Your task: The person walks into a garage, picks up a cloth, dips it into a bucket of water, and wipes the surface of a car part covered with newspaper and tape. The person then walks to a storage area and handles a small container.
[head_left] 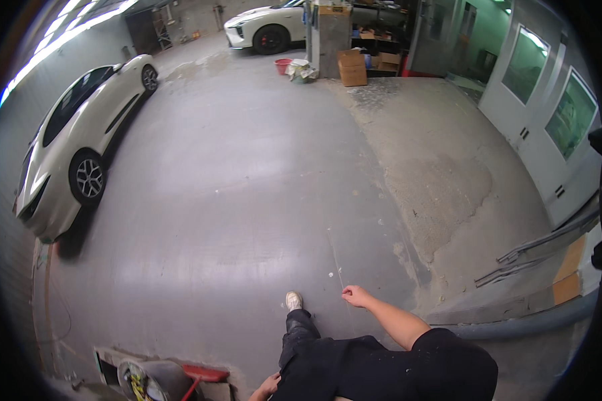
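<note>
My right hand (356, 295) is held out over the grey floor (234, 200), its fingers curled together. Whatever is in them, if anything, is too small to make out. A thin pale line on the floor runs close to the fingertips. Low beside my dark clothing, my left hand (267, 386) shows only in part, with its fingers mostly hidden. One light-coloured shoe (293, 300) is on the floor ahead of me.
A white car (87, 134) stands along the left wall, another white car (274, 30) at the back. A cardboard box (352, 68) and a red basin (283, 65) sit by a pillar. Booth doors (542, 113) line the right. A bin (147, 381) and red broom (204, 373) are at lower left.
</note>
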